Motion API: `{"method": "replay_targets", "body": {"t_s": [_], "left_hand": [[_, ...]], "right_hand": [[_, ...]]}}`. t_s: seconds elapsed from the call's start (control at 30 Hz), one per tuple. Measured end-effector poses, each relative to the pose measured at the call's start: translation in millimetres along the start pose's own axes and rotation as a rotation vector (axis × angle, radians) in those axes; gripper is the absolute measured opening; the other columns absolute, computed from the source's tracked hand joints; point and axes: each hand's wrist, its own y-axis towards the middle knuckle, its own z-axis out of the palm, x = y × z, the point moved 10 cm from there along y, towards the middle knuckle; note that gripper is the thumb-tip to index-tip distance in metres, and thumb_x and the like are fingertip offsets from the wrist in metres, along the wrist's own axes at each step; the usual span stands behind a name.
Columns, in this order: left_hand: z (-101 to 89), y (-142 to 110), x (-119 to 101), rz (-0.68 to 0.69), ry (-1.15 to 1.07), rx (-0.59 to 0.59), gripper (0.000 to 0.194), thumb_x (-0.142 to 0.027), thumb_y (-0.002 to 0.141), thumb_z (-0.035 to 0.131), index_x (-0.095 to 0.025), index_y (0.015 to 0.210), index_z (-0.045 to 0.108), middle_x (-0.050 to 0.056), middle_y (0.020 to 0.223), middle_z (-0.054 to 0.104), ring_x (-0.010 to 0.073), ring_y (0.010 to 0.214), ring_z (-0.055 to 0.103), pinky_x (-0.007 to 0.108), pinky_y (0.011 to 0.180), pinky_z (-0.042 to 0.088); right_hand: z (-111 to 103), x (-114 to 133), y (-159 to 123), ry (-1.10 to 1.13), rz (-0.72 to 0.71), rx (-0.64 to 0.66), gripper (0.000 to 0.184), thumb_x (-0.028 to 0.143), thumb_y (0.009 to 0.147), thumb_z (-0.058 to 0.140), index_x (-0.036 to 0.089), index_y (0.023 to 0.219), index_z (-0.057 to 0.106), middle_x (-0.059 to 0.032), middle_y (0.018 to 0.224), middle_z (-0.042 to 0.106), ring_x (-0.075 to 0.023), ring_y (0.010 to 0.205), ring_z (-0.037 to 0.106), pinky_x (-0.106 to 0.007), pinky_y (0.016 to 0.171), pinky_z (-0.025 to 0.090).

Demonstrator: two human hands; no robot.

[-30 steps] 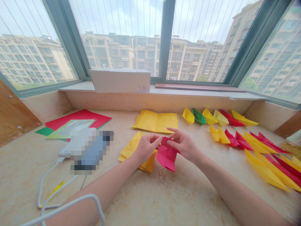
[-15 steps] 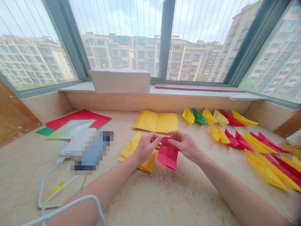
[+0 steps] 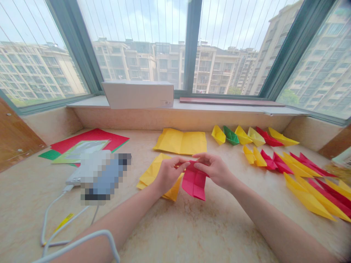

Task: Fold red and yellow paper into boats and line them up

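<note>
A folded red paper (image 3: 194,182) hangs just above the marble ledge (image 3: 192,226), held at its top edge by both hands. My left hand (image 3: 168,173) pinches the left top corner with thumb and fingers closed. My right hand (image 3: 215,168) pinches the right top corner the same way. Under my left hand lies a stack of folded yellow paper (image 3: 149,173). Behind the hands lies a flat creased yellow sheet (image 3: 181,141).
Several folded paper boats (image 3: 246,136) in yellow, green and red line the back right. Long yellow and red folded pieces (image 3: 312,186) lie at the right. Red and green sheets (image 3: 90,140), a blurred device (image 3: 102,177) with white cables (image 3: 71,233) sit left. A white box (image 3: 138,94) rests on the sill.
Both hands have kept hold of the red paper, closing their fingers more tightly on its top edge. The view has shifted slightly.
</note>
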Motion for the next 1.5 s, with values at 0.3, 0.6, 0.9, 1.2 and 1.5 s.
{"method": "replay_targets", "body": {"t_s": [0.3,0.6,0.9,1.2,1.5], "left_hand": [[-9.5,-6.0,-14.4,0.041,-0.006,-0.110,0.020,-0.032,0.087,0.062,-0.016,0.090,0.073,0.004,0.084,0.075,0.0158,0.076,0.069,0.023,0.071,0.054],[5.1,-2.8,11.6,-0.134,-0.148,0.027,0.027,-0.039,0.082,0.066,-0.014,0.092,0.069,0.005,0.080,0.074,0.0162,0.070,0.068,0.023,0.061,0.054],[-2.9,3.1,17.8,-0.190,-0.167,-0.030,0.030,-0.043,0.083,0.062,-0.014,0.085,0.071,0.004,0.076,0.072,0.0150,0.068,0.065,0.024,0.064,0.054],[-5.1,3.2,29.2,-0.313,-0.264,-0.065,0.035,-0.047,0.077,0.067,-0.012,0.080,0.068,0.004,0.071,0.070,0.0135,0.062,0.063,0.022,0.056,0.053],[-4.8,6.1,33.9,-0.318,-0.351,-0.066,0.039,-0.049,0.076,0.068,-0.012,0.089,0.070,0.007,0.082,0.073,0.0172,0.070,0.067,0.025,0.059,0.055]], "right_hand": [[3.5,3.9,-1.7,0.078,0.018,-0.032,0.026,0.038,0.072,0.076,0.022,0.092,0.075,-0.0052,0.093,0.076,-0.0200,0.085,0.069,-0.036,0.082,0.055],[2.8,7.0,-2.6,-0.090,-0.063,-0.016,0.018,0.034,0.076,0.072,0.021,0.088,0.075,-0.0047,0.088,0.075,-0.0201,0.083,0.069,-0.035,0.080,0.054],[-0.4,5.5,0.3,-0.152,-0.038,-0.017,0.023,0.032,0.076,0.072,0.022,0.097,0.073,-0.0054,0.097,0.075,-0.0208,0.089,0.069,-0.036,0.082,0.054],[-11.6,-5.7,7.1,0.028,0.021,-0.050,0.039,0.034,0.071,0.077,0.021,0.107,0.067,-0.0042,0.089,0.075,-0.0199,0.082,0.070,-0.034,0.076,0.055],[-21.1,-1.9,8.3,0.025,0.031,-0.109,0.048,0.040,0.072,0.075,0.018,0.114,0.065,-0.0059,0.086,0.074,-0.0169,0.073,0.066,-0.032,0.068,0.053]]}}
